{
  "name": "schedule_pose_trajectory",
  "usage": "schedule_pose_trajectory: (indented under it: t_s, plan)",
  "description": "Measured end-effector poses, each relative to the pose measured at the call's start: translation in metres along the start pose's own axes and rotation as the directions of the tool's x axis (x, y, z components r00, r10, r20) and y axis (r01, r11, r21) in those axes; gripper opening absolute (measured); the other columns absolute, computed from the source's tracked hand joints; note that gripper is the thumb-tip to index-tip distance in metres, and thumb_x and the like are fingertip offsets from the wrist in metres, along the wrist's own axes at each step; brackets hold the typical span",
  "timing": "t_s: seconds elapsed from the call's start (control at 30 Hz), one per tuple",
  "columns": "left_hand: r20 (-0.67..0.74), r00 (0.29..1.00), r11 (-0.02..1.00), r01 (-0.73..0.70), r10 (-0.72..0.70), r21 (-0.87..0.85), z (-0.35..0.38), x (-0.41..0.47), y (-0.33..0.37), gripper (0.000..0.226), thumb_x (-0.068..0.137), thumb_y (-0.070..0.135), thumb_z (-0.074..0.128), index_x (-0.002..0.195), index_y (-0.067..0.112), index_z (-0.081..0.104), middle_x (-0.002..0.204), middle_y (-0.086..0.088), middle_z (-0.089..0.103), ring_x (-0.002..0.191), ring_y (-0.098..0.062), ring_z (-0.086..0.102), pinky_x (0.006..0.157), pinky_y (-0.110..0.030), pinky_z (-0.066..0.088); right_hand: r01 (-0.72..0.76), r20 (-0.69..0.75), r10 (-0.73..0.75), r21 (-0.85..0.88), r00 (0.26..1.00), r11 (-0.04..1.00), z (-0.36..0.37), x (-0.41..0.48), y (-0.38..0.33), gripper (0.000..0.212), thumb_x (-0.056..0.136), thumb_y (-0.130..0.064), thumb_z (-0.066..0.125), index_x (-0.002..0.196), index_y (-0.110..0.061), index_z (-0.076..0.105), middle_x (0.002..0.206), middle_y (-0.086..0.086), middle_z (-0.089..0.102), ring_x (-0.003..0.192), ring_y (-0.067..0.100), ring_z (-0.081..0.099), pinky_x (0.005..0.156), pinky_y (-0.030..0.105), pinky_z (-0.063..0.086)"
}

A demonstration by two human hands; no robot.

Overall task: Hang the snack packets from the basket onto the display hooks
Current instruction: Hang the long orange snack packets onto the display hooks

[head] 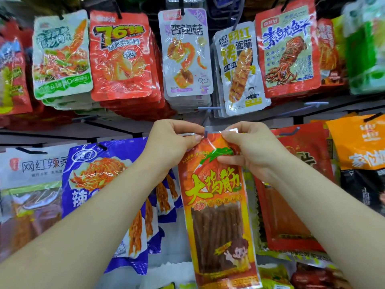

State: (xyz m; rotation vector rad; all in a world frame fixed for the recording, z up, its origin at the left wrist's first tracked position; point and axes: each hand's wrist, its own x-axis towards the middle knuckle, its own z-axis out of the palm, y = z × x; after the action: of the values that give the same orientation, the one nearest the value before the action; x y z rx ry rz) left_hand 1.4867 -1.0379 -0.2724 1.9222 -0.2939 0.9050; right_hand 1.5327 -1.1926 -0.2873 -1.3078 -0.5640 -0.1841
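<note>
Lower row, centre: strip packet [216, 205], top edge at the hook tip [205, 133]. Left hand [173, 142] pinches its top-left corner, right hand [248, 147] its top-right. Kimchi packet stack [100, 174] just left, another packet stack [291, 205] just right and partly behind. Mushroom packet [185, 53] and skewer packet [239, 69] hang in the row above.

A dark railed rack [116, 127] fills the frame, with packets hung in stacks from black hooks [118, 9]. Across the upper row, from left to right, hang green-and-white packets [61, 53], red packets [120, 57], white-and-purple packets [185, 55], white skewer packets [239, 69] and red squid packets [288, 53]. In the lower row a white packet [31, 174] hangs at the left with blue packets [100, 174] just beside it. Plain red packets [291, 205] hang right of centre and an amber packet [358, 140] at the far right. At centre a grey hook tip [205, 133] shows at the top edge of a long orange packet [216, 205]. I cannot tell whether that packet is threaded onto the hook.
</note>
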Motion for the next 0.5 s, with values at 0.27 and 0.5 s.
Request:
schedule_pose_trajectory:
  t_s: [0.27,0.5]
  plan:
    - [-0.044,0.997,0.990,-0.053,0.059,0.132,0.008,0.005,-0.008,0.020,0.084,0.005,0.069,0.082,0.024,0.072,0.083,0.005,0.071,0.079,-0.009,0.067,0.075,-0.031,0.058,0.109,0.287,-0.028,-0.270,0.957,0.957,-0.010,-0.012,-0.003,0.037,0.094,-0.002,0.054,0.111,-0.035,0.051,0.085,0.004,0.045,0.065,0.018,0.052,0.059,0.042,0.060]
    - [-0.140,0.990,0.989,-0.012,0.033,0.150,0.020,-0.039,-0.043,0.029,0.080,0.005,0.071,0.086,0.027,0.053,0.083,0.008,0.061,0.072,-0.005,0.058,0.065,-0.031,0.052,0.026,0.196,0.015,-0.206,0.981,0.978,-0.013,-0.009,0.021,0.025,0.093,0.004,0.055,0.105,-0.013,0.069,0.093,0.004,0.054,0.074,0.012,0.057,0.070,0.041,0.061]
